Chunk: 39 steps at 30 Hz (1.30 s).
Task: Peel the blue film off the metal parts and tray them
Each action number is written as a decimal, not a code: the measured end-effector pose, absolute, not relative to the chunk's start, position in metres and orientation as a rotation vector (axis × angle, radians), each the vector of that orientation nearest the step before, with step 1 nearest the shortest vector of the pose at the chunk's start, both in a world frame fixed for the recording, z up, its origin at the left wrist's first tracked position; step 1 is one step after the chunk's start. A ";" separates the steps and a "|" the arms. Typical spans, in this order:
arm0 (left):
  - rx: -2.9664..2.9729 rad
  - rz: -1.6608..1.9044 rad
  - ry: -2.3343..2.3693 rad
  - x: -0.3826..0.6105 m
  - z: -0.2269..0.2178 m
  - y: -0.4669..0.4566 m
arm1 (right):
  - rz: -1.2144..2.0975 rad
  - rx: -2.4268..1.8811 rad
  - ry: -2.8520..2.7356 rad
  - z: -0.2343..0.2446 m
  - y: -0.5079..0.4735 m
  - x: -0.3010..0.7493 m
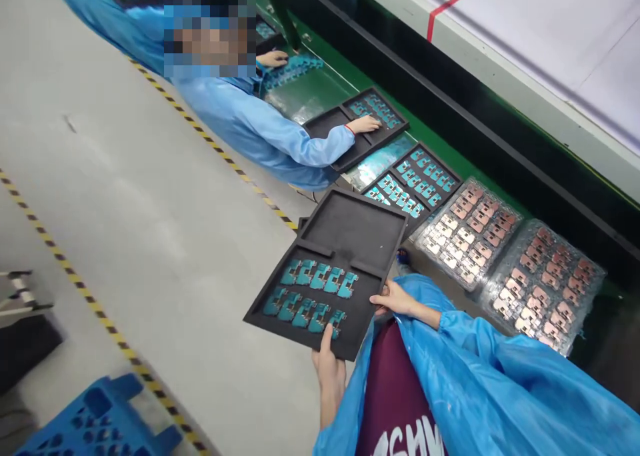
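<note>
A black foam tray (pixel 350 233) is held out over the floor, tilted. Its near compartment carries two rows of several teal parts (pixel 313 289); its far compartment is bare. My left hand (pixel 329 366) grips the tray's near edge, thumb on top beside the teal parts. My right hand (pixel 395 299), in a blue sleeve, pinches the tray's right edge.
A co-worker in a blue coat (pixel 260 126) sits further along with one hand (pixel 367 124) on another black tray. More black trays of teal parts (pixel 417 179) and clear blister packs of copper parts (pixel 470 233) lie on the bench. A blue crate (pixel 97 419) stands on the floor, which is marked with yellow-black tape (pixel 90 303).
</note>
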<state>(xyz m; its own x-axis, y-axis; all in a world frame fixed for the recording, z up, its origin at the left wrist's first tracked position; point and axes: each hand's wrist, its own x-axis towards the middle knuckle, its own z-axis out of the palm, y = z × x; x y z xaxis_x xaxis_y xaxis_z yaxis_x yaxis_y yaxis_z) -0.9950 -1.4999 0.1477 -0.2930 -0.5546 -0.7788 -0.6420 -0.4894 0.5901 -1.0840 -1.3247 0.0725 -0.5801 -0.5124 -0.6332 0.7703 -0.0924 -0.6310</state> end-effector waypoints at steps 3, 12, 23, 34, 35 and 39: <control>-1.855 2.017 1.547 -1.032 0.145 -1.501 | -1.765 0.398 1.244 0.067 -1.319 -1.111; -1.583 2.164 1.490 -1.134 0.079 -1.512 | -1.819 0.562 1.317 0.065 -1.289 -1.184; -0.927 2.305 1.349 -1.254 0.064 -1.544 | -1.993 0.900 1.569 0.075 -1.296 -1.259; -1.470 2.092 1.330 -1.138 0.044 -1.647 | -2.017 0.789 1.751 0.054 -1.303 -1.479; -1.568 2.047 1.297 -1.119 0.044 -1.655 | -2.001 0.781 1.751 0.049 -1.310 -1.503; -1.850 1.984 1.153 -1.057 0.045 -1.670 | -1.929 0.807 1.745 0.026 -1.348 -1.575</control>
